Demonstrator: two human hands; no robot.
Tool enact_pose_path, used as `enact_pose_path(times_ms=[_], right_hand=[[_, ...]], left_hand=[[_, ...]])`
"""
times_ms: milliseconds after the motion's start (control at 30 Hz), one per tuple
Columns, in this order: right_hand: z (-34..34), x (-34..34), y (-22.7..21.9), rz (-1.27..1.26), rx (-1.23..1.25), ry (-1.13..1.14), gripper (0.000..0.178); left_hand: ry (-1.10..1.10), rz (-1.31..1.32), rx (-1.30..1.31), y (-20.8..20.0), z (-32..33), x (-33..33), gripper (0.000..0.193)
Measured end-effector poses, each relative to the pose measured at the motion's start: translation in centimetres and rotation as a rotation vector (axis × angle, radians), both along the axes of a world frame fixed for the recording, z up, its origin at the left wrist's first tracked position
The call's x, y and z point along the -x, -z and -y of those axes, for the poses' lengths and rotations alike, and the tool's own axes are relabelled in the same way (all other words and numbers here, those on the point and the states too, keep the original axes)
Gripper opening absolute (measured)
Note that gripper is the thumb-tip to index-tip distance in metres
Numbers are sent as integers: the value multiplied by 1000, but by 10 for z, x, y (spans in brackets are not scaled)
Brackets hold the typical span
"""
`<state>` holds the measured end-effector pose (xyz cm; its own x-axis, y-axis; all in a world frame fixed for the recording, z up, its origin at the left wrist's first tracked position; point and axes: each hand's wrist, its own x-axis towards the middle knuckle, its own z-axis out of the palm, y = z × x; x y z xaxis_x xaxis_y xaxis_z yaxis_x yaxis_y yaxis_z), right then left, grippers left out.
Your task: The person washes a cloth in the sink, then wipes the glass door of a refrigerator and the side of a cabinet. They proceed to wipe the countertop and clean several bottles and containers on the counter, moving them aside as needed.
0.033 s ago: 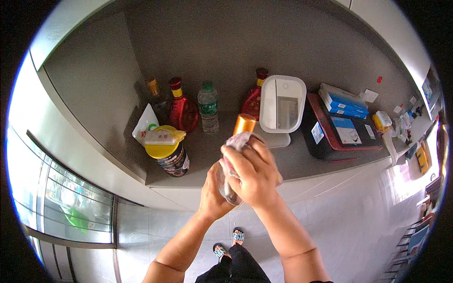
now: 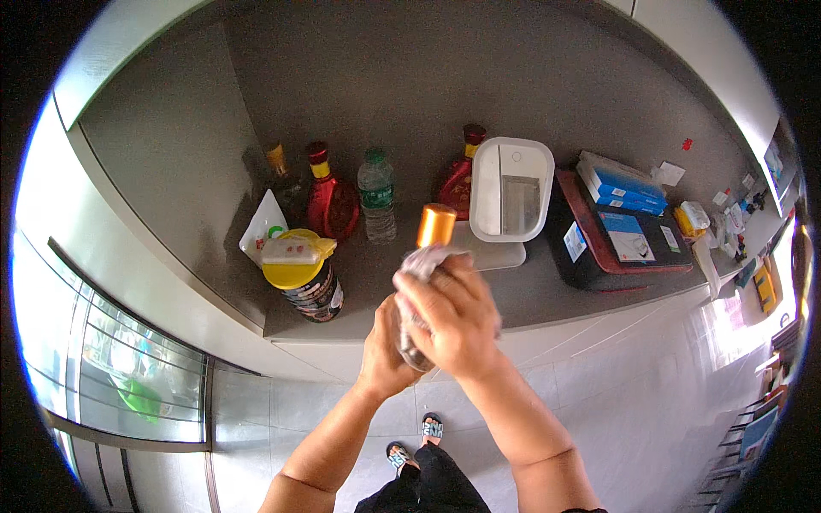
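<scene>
In front of the shelf, at the centre, I hold up a bottle with a shiny gold-orange cap (image 2: 437, 226). My left hand (image 2: 384, 349) is closed round the lower part of the bottle, whose clear-looking end shows below the fingers. My right hand (image 2: 453, 316) presses a crumpled pale cloth (image 2: 432, 259) with pinkish patches round the bottle's upper body, just under the cap. Cloth and fingers hide most of the bottle, and motion slightly blurs the right hand.
On the grey shelf (image 2: 369, 306) stand a yellow-lidded black canister (image 2: 312, 291), red bottles (image 2: 332, 205), a gold-capped bottle (image 2: 277, 159), a water bottle (image 2: 377, 198), a white container (image 2: 484, 190) and a black case (image 2: 590, 261) with blue boxes (image 2: 633, 202). A window (image 2: 128, 359) is at left.
My right hand and the cloth have shifted slightly left and down the bottle. The gold-orange cap has tipped a little to the left. My left hand has barely moved.
</scene>
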<state>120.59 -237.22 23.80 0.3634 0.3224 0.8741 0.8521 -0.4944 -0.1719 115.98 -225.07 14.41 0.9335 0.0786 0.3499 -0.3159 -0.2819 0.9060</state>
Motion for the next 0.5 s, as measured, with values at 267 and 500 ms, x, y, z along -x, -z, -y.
enact_pose_path(times_ms=[267,500], right_hand=[[18,-4,10,-512,-700,-241,40],[10,-12,26,-437,-72,-315,46]], left_hand=[[638,-397,861,16,-28,-1,87],[658,-448,1124,31,-34,-6,80]])
